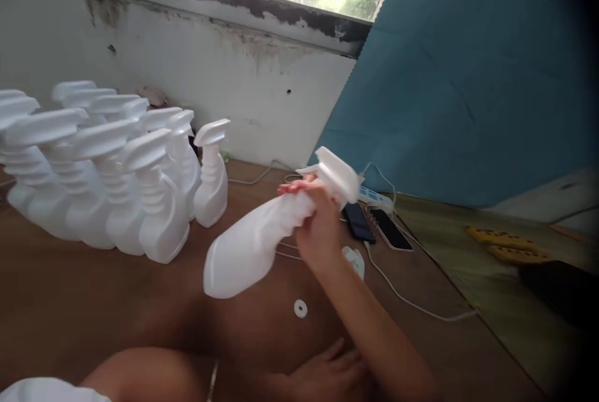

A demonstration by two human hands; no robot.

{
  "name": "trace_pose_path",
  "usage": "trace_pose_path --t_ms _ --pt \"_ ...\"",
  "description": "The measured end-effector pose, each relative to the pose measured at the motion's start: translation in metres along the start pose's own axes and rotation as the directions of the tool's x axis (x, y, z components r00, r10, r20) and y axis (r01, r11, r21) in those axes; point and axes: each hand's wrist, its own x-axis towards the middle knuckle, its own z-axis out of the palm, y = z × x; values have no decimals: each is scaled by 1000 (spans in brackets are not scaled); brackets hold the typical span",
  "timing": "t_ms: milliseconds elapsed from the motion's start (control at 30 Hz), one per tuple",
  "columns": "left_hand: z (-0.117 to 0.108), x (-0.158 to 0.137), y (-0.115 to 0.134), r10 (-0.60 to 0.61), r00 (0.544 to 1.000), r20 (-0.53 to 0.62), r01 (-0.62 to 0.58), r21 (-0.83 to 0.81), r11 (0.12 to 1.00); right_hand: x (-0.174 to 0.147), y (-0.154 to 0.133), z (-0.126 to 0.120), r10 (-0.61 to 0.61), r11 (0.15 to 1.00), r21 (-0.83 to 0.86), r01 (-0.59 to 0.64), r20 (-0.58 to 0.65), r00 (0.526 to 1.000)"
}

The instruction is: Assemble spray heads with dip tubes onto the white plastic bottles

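Observation:
My right hand is wrapped around the neck of a white spray bottle, just under its trigger head. The bottle is tilted, its head up to the right and its base down to the left, raised above the brown surface. Low in the picture my left hand lies with its fingers apart and nothing in it, partly behind my right forearm. A small white ring lies above it. To the left stand several upright white spray bottles in close rows, with one bottle slightly apart.
Two phones lie beyond my right hand, near a power strip with white cables. A crumpled whitish piece sits beside my right forearm. Behind are a white wall and a blue curtain; yellow slippers lie at right.

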Motion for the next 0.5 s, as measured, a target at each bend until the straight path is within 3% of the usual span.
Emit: trace_pose_path --t_ms 100,133,200,233,300,367,400,467,500 --pt "-16 -8 8 -77 995 -57 73 -66 995 0 -28 -48 82 994 83 -72 -124 989" --pt "-24 -14 12 -158 980 -122 152 -61 987 -2 -35 -65 97 992 98 -81 -176 980" --pt "-42 -33 17 -233 949 -213 240 10 971 -13 -46 -101 139 987 118 -106 -326 935" --pt "-48 -45 19 -229 942 -244 256 84 963 -22 -51 -119 118 991 105 -79 -440 890" --pt "-56 -70 21 -89 961 -263 154 239 959 -45 -58 -157 109 994 87 -74 -532 840" --pt "-57 -92 20 87 941 -326 54 400 915 -72 -60 -189 69 998 34 -62 -631 773" --pt "-56 -99 19 153 904 -400 58 467 882 -85 -59 -202 47 999 14 -50 -648 760" --pt "-55 -104 18 161 827 -538 168 510 844 -106 -51 -216 34 999 27 -21 -686 727" --pt "-56 -102 18 162 794 -586 209 514 832 -113 -45 -216 96 994 97 -41 -679 727"
